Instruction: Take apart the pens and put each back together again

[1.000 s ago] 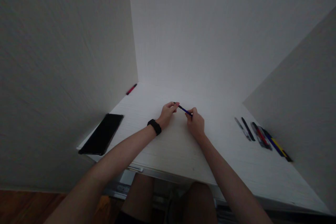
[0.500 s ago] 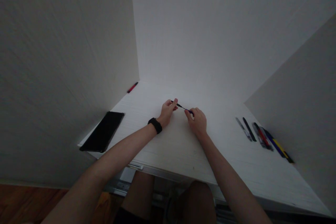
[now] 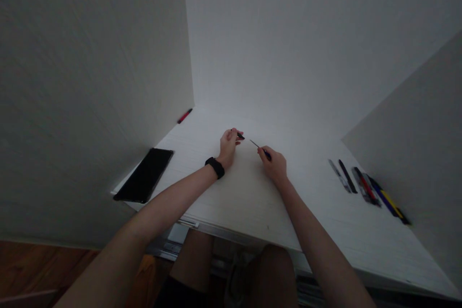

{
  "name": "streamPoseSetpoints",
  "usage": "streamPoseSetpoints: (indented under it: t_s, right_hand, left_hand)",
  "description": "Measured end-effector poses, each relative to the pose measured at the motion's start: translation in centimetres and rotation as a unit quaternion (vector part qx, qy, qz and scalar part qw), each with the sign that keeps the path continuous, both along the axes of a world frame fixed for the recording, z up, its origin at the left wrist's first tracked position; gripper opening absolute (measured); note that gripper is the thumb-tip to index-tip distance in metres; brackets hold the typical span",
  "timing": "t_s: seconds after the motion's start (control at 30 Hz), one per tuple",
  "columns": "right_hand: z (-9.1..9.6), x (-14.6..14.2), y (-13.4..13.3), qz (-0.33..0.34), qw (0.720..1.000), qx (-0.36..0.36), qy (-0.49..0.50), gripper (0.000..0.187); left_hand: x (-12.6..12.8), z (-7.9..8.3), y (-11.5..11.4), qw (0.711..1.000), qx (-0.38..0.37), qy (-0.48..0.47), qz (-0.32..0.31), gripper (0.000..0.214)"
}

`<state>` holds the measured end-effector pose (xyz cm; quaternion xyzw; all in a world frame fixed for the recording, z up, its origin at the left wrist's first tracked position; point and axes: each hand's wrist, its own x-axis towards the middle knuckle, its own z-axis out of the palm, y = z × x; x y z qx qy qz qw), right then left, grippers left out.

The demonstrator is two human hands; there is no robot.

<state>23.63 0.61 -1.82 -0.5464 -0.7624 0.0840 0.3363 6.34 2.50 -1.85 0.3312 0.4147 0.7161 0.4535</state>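
My left hand (image 3: 228, 148) pinches a short black pen piece (image 3: 240, 136) at its fingertips, above the white desk (image 3: 249, 197). My right hand (image 3: 275, 167) grips a slim pen section (image 3: 260, 147), dark blue at the held end and narrowing to a thin dark tip. That tip points toward the black piece, with a small gap between them. A black watch band (image 3: 215, 167) circles my left wrist.
A black smartphone (image 3: 143, 175) lies at the desk's left edge, and a red-and-black marker (image 3: 185, 116) sits in the far left corner. Several pens (image 3: 364, 185) lie in a row on the right. White walls stand behind and at both sides.
The two pen parts have come apart. My hands have moved away from each other, leaving a gap between the black piece and the thin tip.
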Motion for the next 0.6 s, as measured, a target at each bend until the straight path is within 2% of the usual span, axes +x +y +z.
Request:
streamPoseSetpoints:
  t_s: [0.1, 0.2, 0.27, 0.33, 0.4, 0.5, 0.6]
  right_hand:
    - [0.0, 0.3, 0.1, 0.001, 1.000, -0.005, 0.021, 0.041]
    - [0.1, 0.4, 0.2, 0.004, 0.999, -0.009, 0.045, 0.043]
    - [0.2, 0.4, 0.2, 0.013, 0.998, -0.012, 0.058, 0.044]
    - [0.2, 0.4, 0.2, 0.020, 0.998, -0.017, 0.065, 0.044]
    - [0.2, 0.4, 0.2, 0.025, 0.997, -0.020, 0.069, 0.044]
    - [0.2, 0.5, 0.2, 0.031, 0.997, -0.018, 0.072, 0.044]
    - [0.1, 0.5, 0.2, 0.029, 0.997, -0.017, 0.071, 0.044]
  left_hand:
    - [-1.1, -0.1, 0.5, 0.999, -0.002, 0.013, 0.044, 0.032]
    - [-2.6, -0.3, 0.9, 0.987, -0.010, 0.157, 0.037, 0.031]
    - [-3.4, -0.5, 0.8, 0.950, -0.009, 0.310, 0.028, 0.029]
    - [-3.9, -0.7, 0.6, 0.896, -0.012, 0.443, 0.032, 0.024]
    - [-4.1, -1.0, 0.2, 0.845, -0.021, 0.533, 0.035, 0.016]
    - [-3.8, -1.4, -0.3, 0.797, -0.034, 0.602, 0.027, 0.006]
    - [-3.6, -1.3, -0.6, 0.779, -0.043, 0.626, 0.024, 0.010]
